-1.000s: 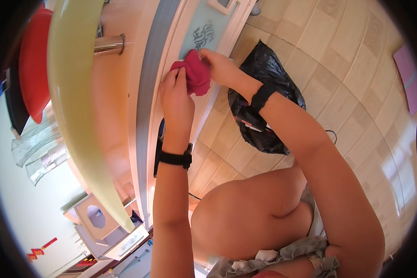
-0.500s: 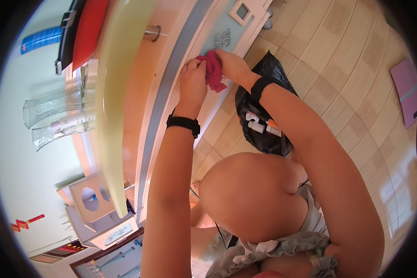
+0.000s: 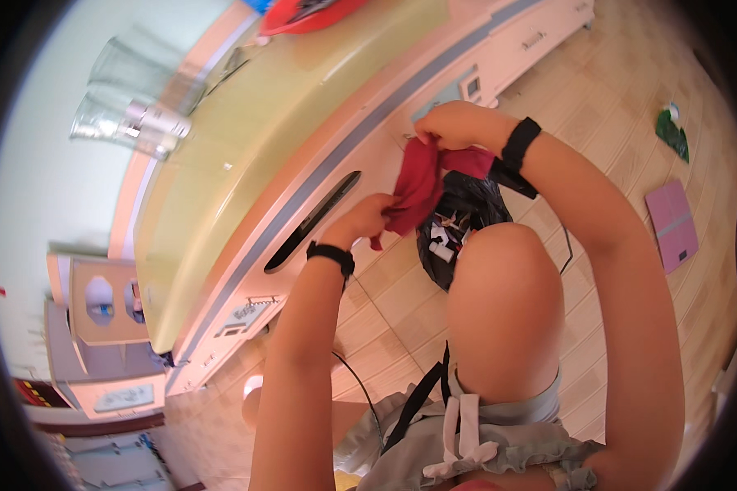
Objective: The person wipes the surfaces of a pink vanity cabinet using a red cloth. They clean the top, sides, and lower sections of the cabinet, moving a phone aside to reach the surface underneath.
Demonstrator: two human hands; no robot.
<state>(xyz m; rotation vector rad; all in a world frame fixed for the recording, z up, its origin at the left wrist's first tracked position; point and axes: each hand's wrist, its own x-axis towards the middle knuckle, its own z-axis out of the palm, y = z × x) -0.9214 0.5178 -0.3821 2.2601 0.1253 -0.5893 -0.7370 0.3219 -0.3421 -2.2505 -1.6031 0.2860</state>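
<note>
A dark red cloth (image 3: 416,184) hangs stretched between my two hands in front of the cabinet. My left hand (image 3: 368,217) is closed on its lower left end. Higher up and farther right, my right hand (image 3: 460,124) pinches the other end, and a flap of the cloth trails toward my right wrist. The cabinet front (image 3: 389,155), pale with a grey-blue stripe, stands just beyond the cloth. Below the cloth on the floor lies an open black plastic bag (image 3: 475,200) with mixed small items inside, partly hidden by my knee.
A yellow-green countertop (image 3: 246,155) runs along the left, carrying a red basin (image 3: 307,15) and clear glass vases (image 3: 123,123). On the tiled floor at right lie a pink flat scale (image 3: 671,225) and a green bag (image 3: 672,135). Shelving (image 3: 106,311) stands at far left.
The cloth was bunched against the cabinet door between both hands; now it is spread out and away from the door. My hands have moved apart, and the view has turned.
</note>
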